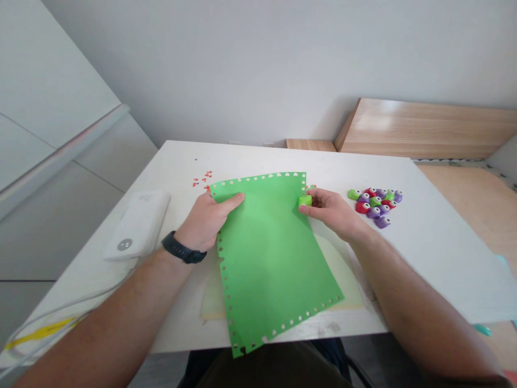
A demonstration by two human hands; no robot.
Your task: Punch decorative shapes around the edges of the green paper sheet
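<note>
A green sheet of paper is held up above the table, with small shapes punched along its top, left and bottom edges. My left hand grips its upper left side, thumb lying on the front and fingers hidden behind. At the upper right edge, my right hand pinches a small green craft punch set against the paper's border. A few cut-outs show near the top of the right edge. Under the green sheet lies a pale yellow sheet.
Several red, purple and green craft punches are grouped on the white table at right. Small red paper bits lie at the back left. A white device with a cable stands left. A wooden headboard is behind right.
</note>
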